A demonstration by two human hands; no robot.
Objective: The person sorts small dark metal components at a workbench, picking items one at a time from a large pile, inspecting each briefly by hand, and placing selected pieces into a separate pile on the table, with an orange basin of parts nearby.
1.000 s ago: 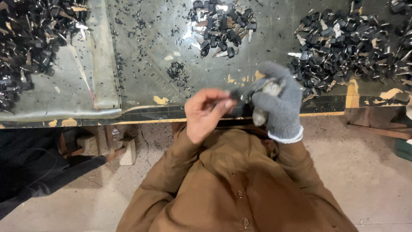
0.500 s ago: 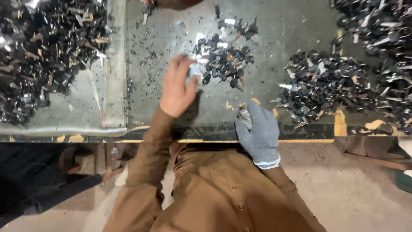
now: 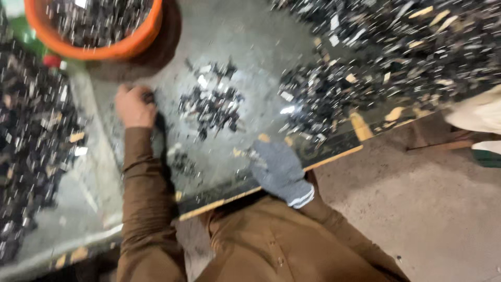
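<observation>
My left hand (image 3: 134,106) is bare and curled shut on the bench (image 3: 156,137), knuckles up, just left of the small pile (image 3: 211,104) of dark scrap bits. Something dark peeks out at the fingertips, so I think I'm pinching one piece, but the frame's smeared and I can't swear to it. My right hand (image 3: 278,168), in the grey glove, rests near the bench's front edge, below and right of that small pile. Can't tell if it's closed on anything; the fingers look loosely bent with maybe a pale sliver at the tips.

About the bits themselves: they look like small, hard, shiny shards, metal or stiff plastic, light one by one. I'd guess sharp-edged and a bit slick, so a fingertip pinch across the flat sides seems the way to go rather than scooping bare-handed. They won't bend, and they probably scatter easily.

Containers: there's an orange tub (image 3: 104,49) up and left of the small pile, loaded with the same dark glinting pieces. How full it is I can't judge, since its top is cut off. A much bigger heap (image 3: 407,47) spreads to the right of the small pile, and another heap (image 3: 31,146) sits far left past my sleeve.
</observation>
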